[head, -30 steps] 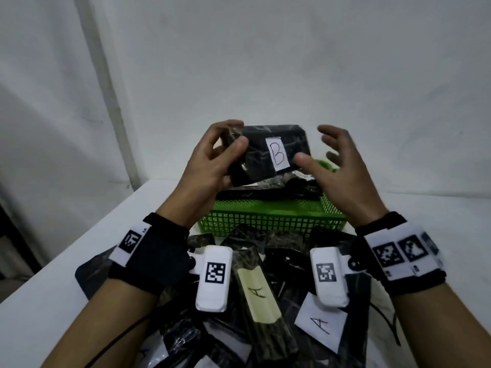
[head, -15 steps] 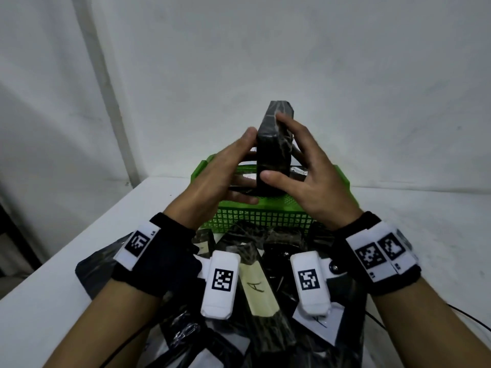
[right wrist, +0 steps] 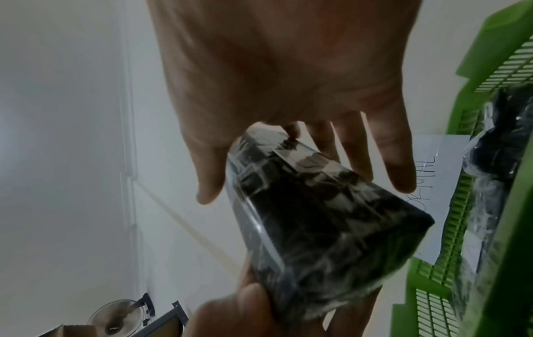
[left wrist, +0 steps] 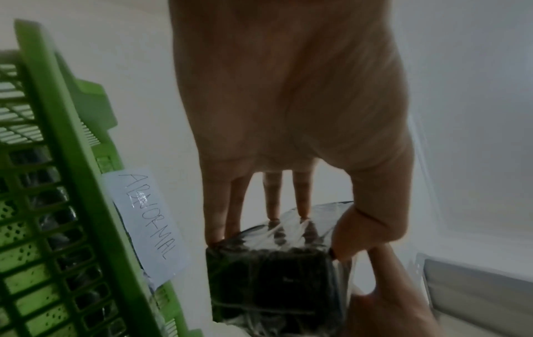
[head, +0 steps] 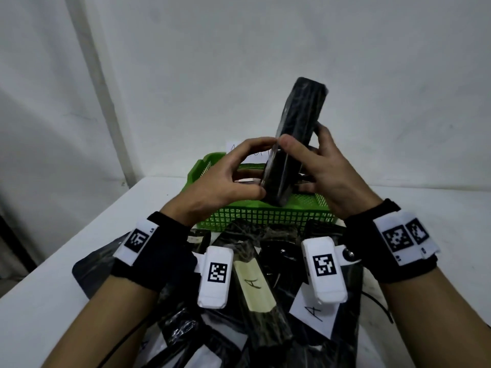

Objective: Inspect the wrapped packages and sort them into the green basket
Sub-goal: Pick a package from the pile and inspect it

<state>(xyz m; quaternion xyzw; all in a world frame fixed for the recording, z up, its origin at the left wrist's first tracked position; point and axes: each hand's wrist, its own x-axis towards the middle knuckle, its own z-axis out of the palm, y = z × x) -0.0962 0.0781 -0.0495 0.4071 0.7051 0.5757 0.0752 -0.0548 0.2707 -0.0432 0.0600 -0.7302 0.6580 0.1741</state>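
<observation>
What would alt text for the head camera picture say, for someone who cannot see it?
Both hands, left hand and right hand, hold a black plastic-wrapped package upright on end above a green plastic mesh basket; more black wrapped packages, some labelled A, lie on the white table.

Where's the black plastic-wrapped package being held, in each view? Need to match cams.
Head: black plastic-wrapped package, centre, upright on end above the green mesh basket.
Left wrist: bottom centre, below the fingers.
Right wrist: centre.
Shared landmark: the paper "ABNORMAL" label on the basket.
</observation>
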